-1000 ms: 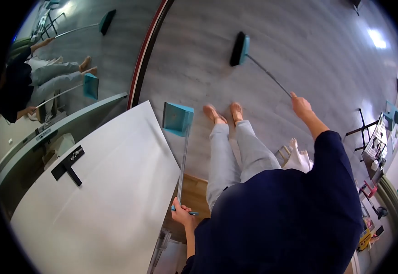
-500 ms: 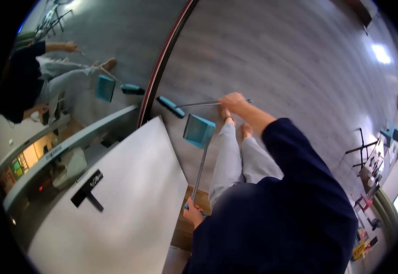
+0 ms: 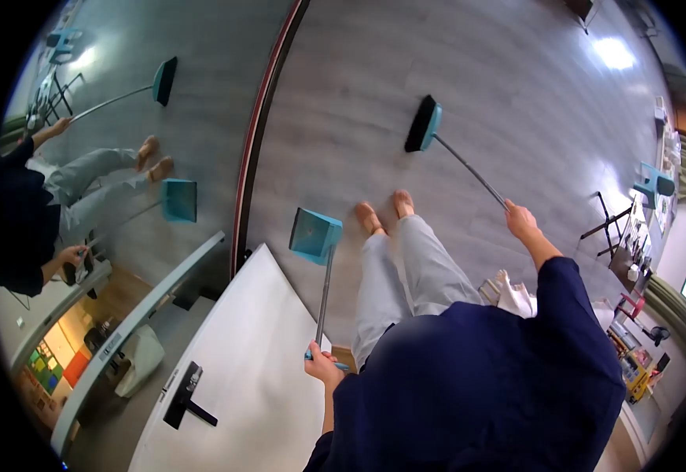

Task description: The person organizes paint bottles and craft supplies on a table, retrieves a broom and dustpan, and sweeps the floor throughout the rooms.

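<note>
broom (image 3: 432, 128) slants forward and leftward

Bright floor (image 3: 508, 102) glare, dark fisheye edges

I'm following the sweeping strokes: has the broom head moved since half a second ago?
Yes. The broom head was close to the mirror's red-and-black frame; now it is well away, farther right in the view.

Teal on dustpan (image 3: 317, 237) and broom head (image 3: 435, 127), black on bristles (image 3: 419, 124); streaky grey on floor (image 3: 358, 102), white on door (image 3: 256, 354), navy on shirt (image 3: 476, 377); perhaps olive on distant curtain (image 3: 679, 305).
</note>
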